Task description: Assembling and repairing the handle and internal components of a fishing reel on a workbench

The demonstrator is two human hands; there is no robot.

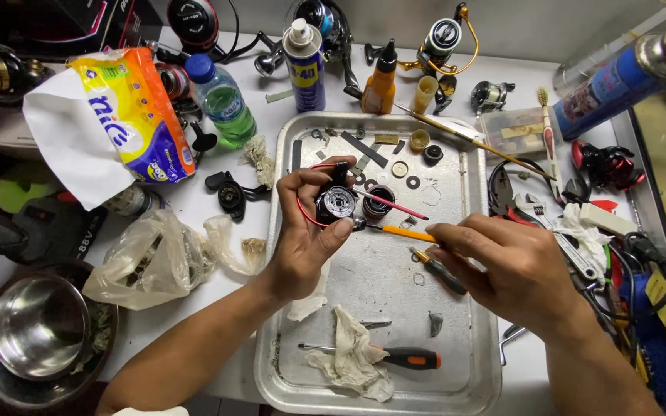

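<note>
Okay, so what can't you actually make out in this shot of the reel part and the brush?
Head view only:
- Brush tip: hidden where it meets the black reel part.
- Reel part's underside: covered by the left hand.
- Brush's rear end: inside the right hand grip.
- Small parts at the metal tray top: too small to identify.
- Blue can: cut off by the right edge.

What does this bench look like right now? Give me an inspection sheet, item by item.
Surface: metal tray on a white table.
Job's things: left hand grips a black reel part; right hand holds an orange-handled brush to it.
Clutter: spray can, green bottle, rags, screwdriver, washers.
Fingers: both hands closed on their things.
Cables: red wire by the part.
Surroundings: steel bowl, spare reels.
</note>
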